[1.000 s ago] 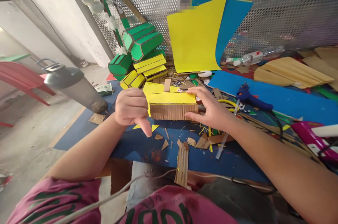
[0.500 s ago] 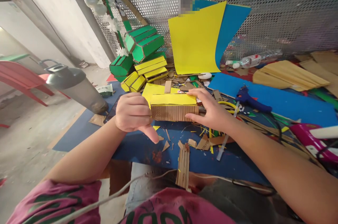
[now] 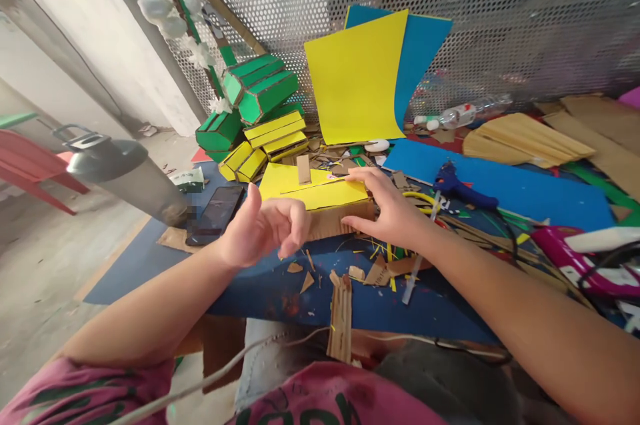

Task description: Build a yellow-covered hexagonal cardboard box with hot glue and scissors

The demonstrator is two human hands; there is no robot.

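A long cardboard box (image 3: 333, 220) with a yellow top and ribbed brown front lies on the blue table (image 3: 170, 271). My right hand (image 3: 387, 208) grips its right end, thumb against the front and fingers over the top edge. Beside the left end, partly in front of it, is my left hand (image 3: 265, 228). Its thumb points up, apart from loosely curled fingers, and nothing is in it. Behind the box lies a yellow sheet (image 3: 273, 178) with a small cardboard strip (image 3: 303, 169) on it.
A phone (image 3: 216, 215) and a grey-lidded bottle (image 3: 125, 168) stand or lie at left. Green cardboard tubes (image 3: 267, 88) and yellow ones (image 3: 275, 131) are stacked behind. A blue glue gun (image 3: 463, 188) and magenta tool (image 3: 575, 258) lie right. Scraps cover the front.
My left hand has turned over from thumb down to thumb up, its fingers loosening. My right hand keeps its hold on the box. The view has shifted slightly right.
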